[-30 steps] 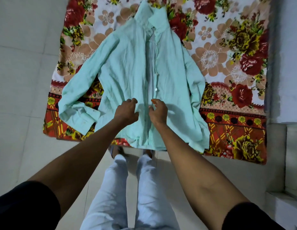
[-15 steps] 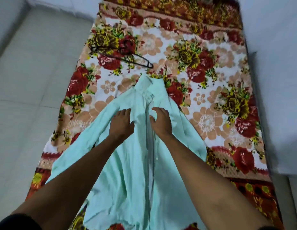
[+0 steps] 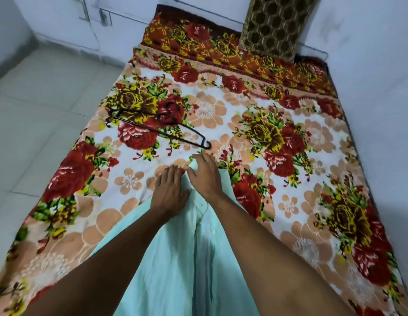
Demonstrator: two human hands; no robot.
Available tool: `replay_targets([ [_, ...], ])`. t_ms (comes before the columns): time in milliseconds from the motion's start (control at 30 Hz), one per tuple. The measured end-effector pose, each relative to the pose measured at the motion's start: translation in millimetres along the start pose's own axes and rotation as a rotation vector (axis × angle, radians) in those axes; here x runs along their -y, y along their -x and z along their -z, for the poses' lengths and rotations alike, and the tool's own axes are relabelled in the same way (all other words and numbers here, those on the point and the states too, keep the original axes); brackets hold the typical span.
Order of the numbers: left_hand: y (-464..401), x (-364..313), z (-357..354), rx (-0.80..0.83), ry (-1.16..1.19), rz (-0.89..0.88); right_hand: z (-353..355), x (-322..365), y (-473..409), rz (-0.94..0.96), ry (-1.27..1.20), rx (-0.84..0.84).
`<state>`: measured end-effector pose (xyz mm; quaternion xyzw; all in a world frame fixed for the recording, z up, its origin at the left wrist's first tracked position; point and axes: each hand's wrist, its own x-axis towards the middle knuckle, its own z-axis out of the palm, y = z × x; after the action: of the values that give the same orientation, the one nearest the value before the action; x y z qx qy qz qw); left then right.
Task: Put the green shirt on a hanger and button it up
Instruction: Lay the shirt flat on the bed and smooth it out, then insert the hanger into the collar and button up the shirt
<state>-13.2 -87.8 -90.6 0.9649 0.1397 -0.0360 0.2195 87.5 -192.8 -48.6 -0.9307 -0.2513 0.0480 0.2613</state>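
Mint-green cotton, the green shirt [image 3: 175, 258] lies on the floral blanket [image 3: 289, 137] in front of us, front side up, its placket running from the bottom of the view up to the collar end under our hands. Our left hand [image 3: 169, 190] rests flat on the left front near the collar, with fingers straight and holding nothing. Our right hand [image 3: 206, 174] lies on the collar end with fingers bent down over the cloth; we cannot tell for sure if it pinches the collar or only presses it.

Half a second ago both hands were lower, on the chest of the shirt; one second ago they were near the hem. So we have moved up along the placket to the neck, and the view has tilted up too: the black hanger [image 3: 159, 126] is now just beyond the fingertips of the right hand, not touching them, and a patterned pillow [image 3: 273, 26] appears at the far wall.

We judge that the smoothing is finished and that the neck is being opened for the hanger; no button seems closed yet, and the hanger is not yet in the shirt
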Motion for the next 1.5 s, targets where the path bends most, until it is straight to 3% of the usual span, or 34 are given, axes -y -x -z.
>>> replay_targets([
  [233,-39,15,-46,-0.108,-0.088,-0.054,-34,-24,-111,0.038,0.122,0.092],
  [433,-42,19,-52,-0.16,-0.108,-0.032,-54,-48,-155,0.014,0.18,0.192],
  [733,-41,22,-56,-0.269,-0.047,-0.07,-52,-60,-163,0.105,0.114,0.076],
  [900,-40,20,-53,-0.366,-0.032,-0.134,-28,-84,-117,0.108,0.02,-0.094],
  [1033,-15,3,-49,-0.504,-0.039,-0.3,-3,-106,-71,0.112,-0.007,-0.221],
  [1100,8,-13,-56,-0.459,-0.053,-0.314,9,-116,-47,0.115,-0.018,-0.253],
  [1200,25,-26,-73,-0.296,-0.109,-0.164,21,-131,-7,0.081,-0.034,-0.268],
  [1333,18,-30,-68,-0.257,0.027,-0.107,32,-150,47,0.047,0.01,-0.251],
  [1500,24,-25,-52,-0.381,0.758,0.363,48,-172,109,0.056,0.014,-0.242],
])
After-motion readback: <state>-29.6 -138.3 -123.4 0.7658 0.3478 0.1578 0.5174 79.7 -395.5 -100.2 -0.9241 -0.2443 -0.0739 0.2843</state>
